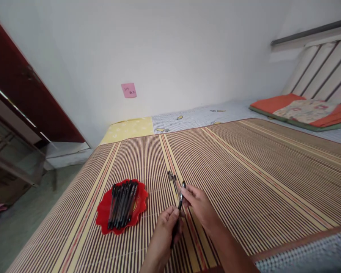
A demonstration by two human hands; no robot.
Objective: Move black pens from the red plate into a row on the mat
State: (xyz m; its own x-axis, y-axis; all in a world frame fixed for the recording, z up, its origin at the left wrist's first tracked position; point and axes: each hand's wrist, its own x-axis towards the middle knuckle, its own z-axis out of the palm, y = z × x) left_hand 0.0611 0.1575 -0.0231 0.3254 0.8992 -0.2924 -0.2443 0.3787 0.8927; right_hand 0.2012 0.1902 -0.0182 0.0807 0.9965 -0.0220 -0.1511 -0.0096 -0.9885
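Both my hands hold one black pen over a striped bamboo mat. My left hand grips the pen's lower barrel with closed fingers. At the pen's upper end, my right hand pinches near the cap. A couple of loose pens lie on the mat just beyond my hands. To the left, a red scalloped plate carries several black pens side by side.
The mat covers a bed against a white wall with a pink sticky note. An orange and floral pillow lies at the far right by a slatted headboard. A dark red cabinet and the floor are on the left.
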